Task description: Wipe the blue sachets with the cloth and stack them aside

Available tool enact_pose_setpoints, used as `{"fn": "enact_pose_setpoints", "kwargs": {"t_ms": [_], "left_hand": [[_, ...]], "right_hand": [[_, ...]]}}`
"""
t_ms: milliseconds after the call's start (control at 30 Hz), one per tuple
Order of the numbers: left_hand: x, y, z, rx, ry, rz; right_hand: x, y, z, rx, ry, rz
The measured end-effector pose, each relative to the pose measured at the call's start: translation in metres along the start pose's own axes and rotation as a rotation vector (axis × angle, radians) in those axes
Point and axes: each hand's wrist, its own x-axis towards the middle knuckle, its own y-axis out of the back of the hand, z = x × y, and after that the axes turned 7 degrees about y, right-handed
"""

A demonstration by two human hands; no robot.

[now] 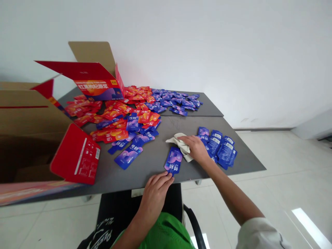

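A blue-purple sachet (174, 159) lies flat near the front edge of the grey table. Its near end is under the fingertips of my left hand (157, 190), which grip it at the table edge. My right hand (194, 147) is closed on a crumpled white cloth (183, 143), which touches the table just beyond the sachet's upper right corner. Right of that hand lies an overlapping group of blue sachets (225, 152), many with their barcode side up. Part of this group is hidden behind my right hand and wrist.
Red-orange sachets (112, 135) and blue ones are heaped on the left, with another blue pile (178, 100) at the back. A printed open carton (98, 88) stands behind them. A larger open box (31, 138) fills the near left. White wall (207, 45) rises behind.
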Motion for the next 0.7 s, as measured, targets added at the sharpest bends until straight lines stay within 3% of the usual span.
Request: {"fn": "enact_pose_setpoints", "kwargs": {"t_ms": [100,233,300,367,467,533,633,700], "left_hand": [[0.001,0.001,0.001,-0.012,0.011,-0.001],[0.002,0.003,0.001,-0.018,0.020,0.004],[0.002,0.004,0.001,-0.016,0.020,0.000],[0.002,0.004,0.000,-0.014,0.007,-0.006],[0.003,0.003,0.000,-0.014,-0.001,0.001],[0.003,0.003,0.000,-0.021,0.002,0.009],[0.004,0.004,0.001,-0.030,0.001,0.010],[0.004,0.006,0.002,-0.031,0.002,0.005]], "right_hand": [[-0.009,0.007,-0.028,0.067,0.039,0.093],[-0.029,-0.008,-0.071,0.166,0.170,-0.068],[-0.030,-0.019,-0.070,0.198,0.172,-0.103],[-0.021,-0.026,-0.051,0.171,0.109,-0.083],[-0.001,-0.022,-0.013,0.059,0.005,-0.054],[0.007,-0.013,-0.001,0.021,-0.039,-0.008],[0.002,-0.003,-0.017,0.053,-0.030,0.085],[-0.010,-0.003,-0.043,0.106,0.048,0.052]]}}
